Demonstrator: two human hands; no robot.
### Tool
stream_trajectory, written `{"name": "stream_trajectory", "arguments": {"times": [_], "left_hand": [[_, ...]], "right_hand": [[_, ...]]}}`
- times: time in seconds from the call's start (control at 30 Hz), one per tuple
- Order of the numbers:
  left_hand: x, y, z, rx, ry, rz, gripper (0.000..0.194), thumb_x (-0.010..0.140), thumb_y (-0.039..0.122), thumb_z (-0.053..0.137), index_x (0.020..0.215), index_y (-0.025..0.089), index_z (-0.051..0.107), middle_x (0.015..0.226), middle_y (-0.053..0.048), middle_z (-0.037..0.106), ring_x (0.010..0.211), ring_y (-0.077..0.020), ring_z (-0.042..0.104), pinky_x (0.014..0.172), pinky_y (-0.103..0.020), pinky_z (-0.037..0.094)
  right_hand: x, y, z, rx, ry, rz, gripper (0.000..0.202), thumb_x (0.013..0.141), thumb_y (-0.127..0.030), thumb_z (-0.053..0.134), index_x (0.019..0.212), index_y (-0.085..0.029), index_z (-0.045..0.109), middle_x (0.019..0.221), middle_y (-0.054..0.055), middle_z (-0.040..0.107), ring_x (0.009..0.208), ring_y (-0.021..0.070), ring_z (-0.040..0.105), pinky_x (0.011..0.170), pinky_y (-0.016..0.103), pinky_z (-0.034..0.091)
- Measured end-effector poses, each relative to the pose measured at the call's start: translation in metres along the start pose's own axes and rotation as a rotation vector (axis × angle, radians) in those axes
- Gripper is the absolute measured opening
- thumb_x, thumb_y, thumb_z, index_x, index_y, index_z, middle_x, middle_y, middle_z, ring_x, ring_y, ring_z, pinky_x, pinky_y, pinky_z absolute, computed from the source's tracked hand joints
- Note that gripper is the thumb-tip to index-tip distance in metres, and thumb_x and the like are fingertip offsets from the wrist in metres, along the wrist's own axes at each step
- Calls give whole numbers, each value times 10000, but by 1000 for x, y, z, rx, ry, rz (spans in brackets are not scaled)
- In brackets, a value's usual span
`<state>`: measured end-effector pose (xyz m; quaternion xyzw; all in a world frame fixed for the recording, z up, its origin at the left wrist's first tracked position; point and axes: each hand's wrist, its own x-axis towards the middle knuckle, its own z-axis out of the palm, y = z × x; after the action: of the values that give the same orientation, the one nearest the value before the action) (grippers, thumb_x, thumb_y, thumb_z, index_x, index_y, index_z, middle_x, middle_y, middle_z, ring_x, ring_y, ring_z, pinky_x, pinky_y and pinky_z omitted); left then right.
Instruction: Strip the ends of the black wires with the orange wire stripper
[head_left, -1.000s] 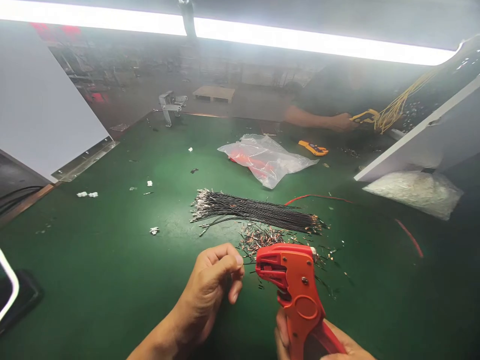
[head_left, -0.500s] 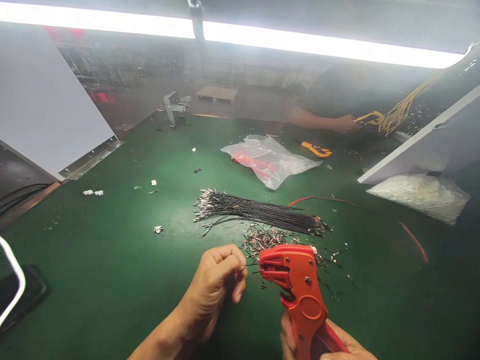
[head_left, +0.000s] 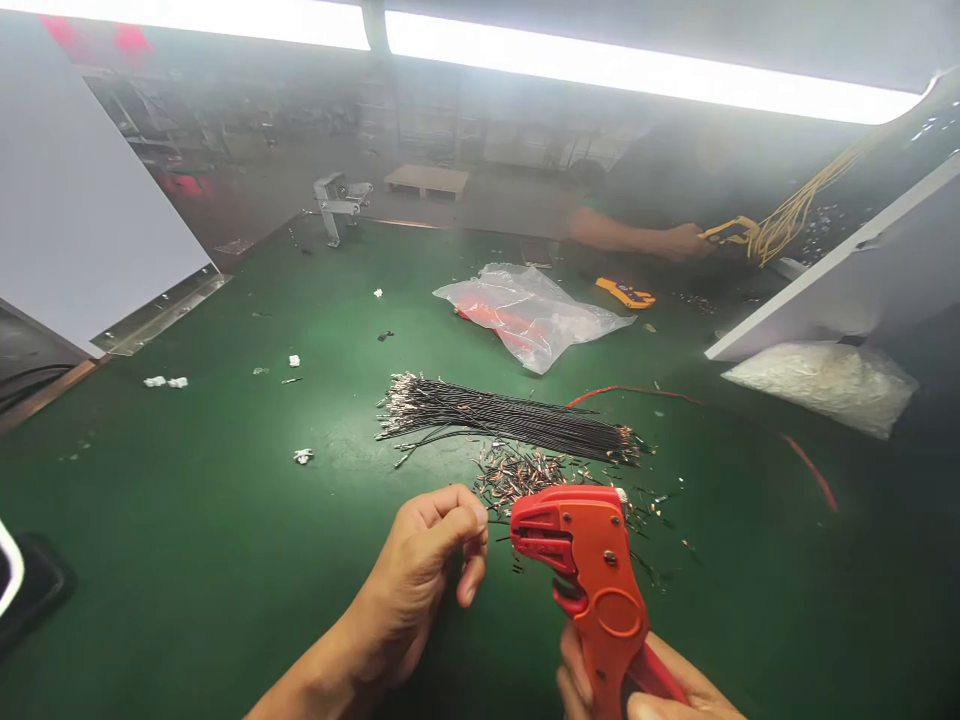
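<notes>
Red shows through a clear bag [head_left: 566, 310] as right fingers [head_left: 574, 668] curl around a chunky red-and-orange tool [head_left: 616, 590] and left fingers [head_left: 463, 524] pinch thin black wire [head_left: 497, 521]

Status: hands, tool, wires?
Left hand pinching thin black wire; right hand gripping red tool. Black wire bundle lying beyond. Wire scraps scattered around tool.
</notes>
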<state>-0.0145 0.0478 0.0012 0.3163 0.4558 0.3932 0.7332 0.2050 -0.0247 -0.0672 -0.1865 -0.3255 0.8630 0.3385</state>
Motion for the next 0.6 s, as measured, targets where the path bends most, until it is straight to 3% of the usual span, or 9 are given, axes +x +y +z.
{"name": "stream_trajectory", "arguments": {"times": [0.2,0.6], "left_hand": [[3,-1,-1,-8,-4,-16,271,742,385,634,604,190,507,409,114,381,370,-21,211,489,-230,171],[0,0,-3,-8,-14,-16,325,729,430,662,589,175,518,502,79,462,356,-2,252,464,-227,176]], "right_hand": [[-1,-1,3,45,29,36,316,824,-407,745,895,-165,554,675,-41,415,569,95,344,527,214,287],[0,10,-7,71,-69,32,335,815,-454,735,964,-174,625,720,-9,477,566,110,393,514,228,297]]}}
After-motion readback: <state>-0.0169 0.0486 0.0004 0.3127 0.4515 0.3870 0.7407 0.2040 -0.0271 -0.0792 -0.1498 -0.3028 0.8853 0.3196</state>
